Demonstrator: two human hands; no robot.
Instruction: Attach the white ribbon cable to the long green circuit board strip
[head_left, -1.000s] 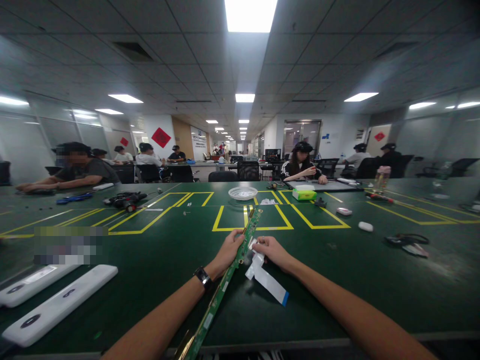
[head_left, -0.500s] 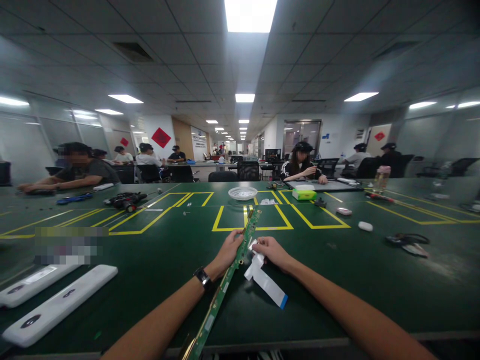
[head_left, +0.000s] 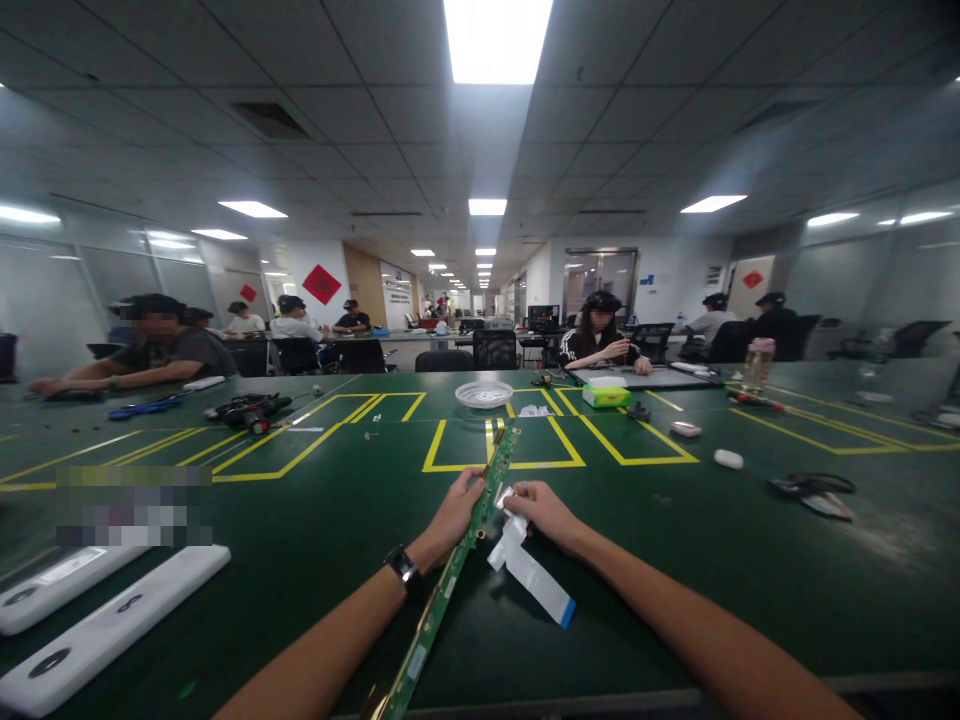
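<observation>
A long, narrow green circuit board (head_left: 450, 590) slants from the table's near edge up toward the middle. My left hand (head_left: 457, 510), with a watch on its wrist, is closed around the board's upper part from the left side. Against the right edge of the board, my right hand (head_left: 541, 510) pinches the end of a white flat ribbon cable (head_left: 536, 575). The cable is folded near the fingers and hangs down to the right, ending in a blue tip. Whether its pinched end is seated in the board I cannot tell.
Beyond the board stands a white basket (head_left: 484, 396) on the green table (head_left: 675, 570). A green tissue pack (head_left: 607, 396) sits to its right. Two long white devices (head_left: 112, 635) lie at left, a dark cable bundle (head_left: 814, 485) at right. A co-worker (head_left: 604, 335) sits opposite.
The view has tilted up slightly, so everything appears a little lower on the table. Both hands keep their grips on the circuit board and the ribbon cable.
</observation>
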